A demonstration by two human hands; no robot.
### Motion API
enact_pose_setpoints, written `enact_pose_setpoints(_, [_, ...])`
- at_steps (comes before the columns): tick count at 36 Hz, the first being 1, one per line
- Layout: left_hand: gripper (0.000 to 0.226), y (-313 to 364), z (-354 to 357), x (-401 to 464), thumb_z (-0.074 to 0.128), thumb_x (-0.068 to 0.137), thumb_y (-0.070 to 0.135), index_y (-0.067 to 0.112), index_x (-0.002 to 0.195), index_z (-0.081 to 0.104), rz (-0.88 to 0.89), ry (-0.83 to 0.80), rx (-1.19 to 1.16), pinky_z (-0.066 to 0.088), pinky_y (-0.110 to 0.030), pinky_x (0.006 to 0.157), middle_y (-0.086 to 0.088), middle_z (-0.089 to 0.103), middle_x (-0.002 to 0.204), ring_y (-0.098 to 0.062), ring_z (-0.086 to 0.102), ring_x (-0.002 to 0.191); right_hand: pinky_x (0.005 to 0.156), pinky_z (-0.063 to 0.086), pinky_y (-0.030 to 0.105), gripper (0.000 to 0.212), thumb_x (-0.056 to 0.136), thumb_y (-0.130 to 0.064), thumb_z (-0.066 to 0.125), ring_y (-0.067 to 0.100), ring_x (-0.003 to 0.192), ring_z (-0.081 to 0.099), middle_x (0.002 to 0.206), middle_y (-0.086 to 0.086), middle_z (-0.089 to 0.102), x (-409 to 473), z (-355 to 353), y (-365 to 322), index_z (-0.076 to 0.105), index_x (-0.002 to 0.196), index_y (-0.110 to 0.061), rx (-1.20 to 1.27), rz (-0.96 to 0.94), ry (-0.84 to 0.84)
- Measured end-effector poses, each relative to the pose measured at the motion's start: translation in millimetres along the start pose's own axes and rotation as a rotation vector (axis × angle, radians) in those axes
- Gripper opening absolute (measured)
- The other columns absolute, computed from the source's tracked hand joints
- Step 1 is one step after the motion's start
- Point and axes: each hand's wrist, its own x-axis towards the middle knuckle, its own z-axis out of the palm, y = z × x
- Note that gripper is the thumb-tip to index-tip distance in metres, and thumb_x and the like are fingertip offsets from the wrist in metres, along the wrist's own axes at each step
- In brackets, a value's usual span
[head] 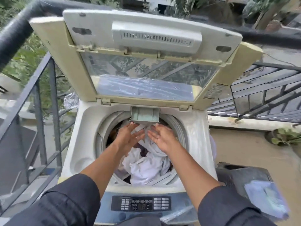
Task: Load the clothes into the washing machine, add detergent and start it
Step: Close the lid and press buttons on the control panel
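A top-loading washing machine (81, 144) stands in front of me with its lid (146, 46) raised. White and dark clothes (146, 167) fill the drum. A grey-green detergent drawer (144, 115) juts out over the drum's far rim. My left hand (128, 136) and my right hand (161, 137) reach over the drum just below the drawer, fingers straight, holding nothing. The fingertips of both hands lie close to the drawer's front edge. The control panel (140, 205) sits at the near edge between my forearms.
A dark metal railing (37, 98) runs along the left and behind the machine. A dark bin (241, 175) with a bluish plastic packet (267, 196) on it stands at the right. A potted plant (283, 136) sits on the balcony floor at the far right.
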Motion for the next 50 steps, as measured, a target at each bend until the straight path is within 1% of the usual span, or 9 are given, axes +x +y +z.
enact_pose_setpoints(4, [0.030, 2, -5, 6, 0.039, 0.116, 0.021, 0.008, 0.130, 0.063, 0.003, -0.009, -0.020, 0.062, -0.042, 0.089, -0.010, 0.068, 0.135, -0.032, 0.071, 0.116, 0.077, 0.062, 0.041, 0.030, 0.102, 0.001, 0.060, 0.033, 0.094, 0.074, 0.120, 0.024, 0.070, -1, 3, -2, 0.055, 0.132, -0.002, 0.057, -0.005, 0.021])
enact_pose_setpoints(7, [0.031, 1, -8, 13, 0.043, 0.115, 0.021, 0.005, 0.135, 0.060, 0.009, 0.011, -0.001, 0.061, -0.043, 0.091, -0.012, 0.067, 0.138, -0.031, 0.071, 0.116, 0.074, 0.062, 0.039, 0.035, 0.101, 0.004, 0.060, 0.032, 0.093, 0.074, 0.111, 0.023, 0.071, -1, 3, -2, 0.054, 0.135, 0.001, 0.080, -0.018, 0.036])
enact_pose_setpoints(12, [0.044, -1, -10, 19, 0.054, 0.111, 0.030, 0.003, 0.144, 0.056, 0.026, 0.024, 0.024, 0.064, -0.039, 0.085, -0.013, 0.069, 0.135, -0.030, 0.074, 0.113, 0.086, 0.062, 0.041, 0.041, 0.100, -0.002, 0.065, 0.032, 0.098, 0.074, 0.130, 0.029, 0.067, 4, 1, -3, 0.053, 0.138, 0.007, 0.097, -0.059, 0.002])
enact_pose_setpoints(17, [0.043, 3, -9, 26, 0.057, 0.109, 0.034, 0.004, 0.139, 0.060, 0.046, -0.020, 0.053, 0.061, -0.044, 0.097, -0.012, 0.071, 0.131, -0.028, 0.075, 0.109, 0.092, 0.060, 0.039, 0.030, 0.100, -0.005, 0.066, 0.030, 0.096, 0.073, 0.109, 0.022, 0.070, 9, 3, -12, 0.060, 0.127, 0.007, 0.116, -0.084, -0.022])
enact_pose_setpoints(23, [0.030, 10, -1, 30, 0.055, 0.110, 0.029, 0.006, 0.127, 0.064, 0.051, -0.005, 0.080, 0.059, -0.046, 0.101, -0.011, 0.074, 0.121, -0.028, 0.075, 0.106, 0.103, 0.056, 0.042, 0.004, 0.102, -0.005, 0.063, 0.031, 0.106, 0.069, 0.104, 0.018, 0.069, 12, 12, -21, 0.062, 0.101, -0.001, 0.104, -0.081, -0.019])
enact_pose_setpoints(32, [0.025, 10, -2, 33, 0.058, 0.108, 0.030, 0.008, 0.119, 0.067, 0.050, 0.006, 0.078, 0.053, -0.052, 0.111, -0.004, 0.083, 0.100, -0.030, 0.075, 0.112, 0.107, 0.053, 0.042, 0.006, 0.101, -0.004, 0.065, 0.034, 0.113, 0.067, 0.106, 0.020, 0.070, 15, 12, -23, 0.062, 0.099, 0.000, 0.134, -0.089, -0.007])
enact_pose_setpoints(35, [0.030, 11, 1, 32, 0.060, 0.107, 0.033, 0.009, 0.125, 0.066, 0.060, 0.024, 0.074, 0.055, -0.051, 0.109, -0.003, 0.082, 0.108, -0.030, 0.074, 0.118, 0.105, 0.054, 0.043, 0.009, 0.099, -0.004, 0.068, 0.036, 0.115, 0.069, 0.116, 0.025, 0.070, 14, 13, -22, 0.063, 0.102, 0.002, 0.150, -0.104, -0.003])
enact_pose_setpoints(40, [0.042, 21, 5, 34, 0.060, 0.105, 0.042, 0.014, 0.136, 0.062, 0.079, 0.051, 0.091, 0.063, -0.038, 0.087, -0.006, 0.076, 0.126, -0.025, 0.075, 0.115, 0.097, 0.060, 0.040, 0.015, 0.098, -0.005, 0.070, 0.034, 0.107, 0.071, 0.112, 0.025, 0.070, 14, 17, -25, 0.063, 0.108, 0.004, 0.169, -0.115, -0.006])
enact_pose_setpoints(50, [0.036, 32, 6, 40, 0.066, 0.102, 0.044, 0.017, 0.126, 0.067, 0.074, 0.080, 0.175, 0.060, -0.041, 0.100, -0.003, 0.079, 0.122, -0.023, 0.074, 0.114, 0.080, 0.064, 0.035, 0.009, 0.097, 0.002, 0.069, 0.029, 0.088, 0.074, 0.099, 0.024, 0.070, 20, 26, -34, 0.061, 0.098, 0.005, 0.203, -0.119, 0.026])
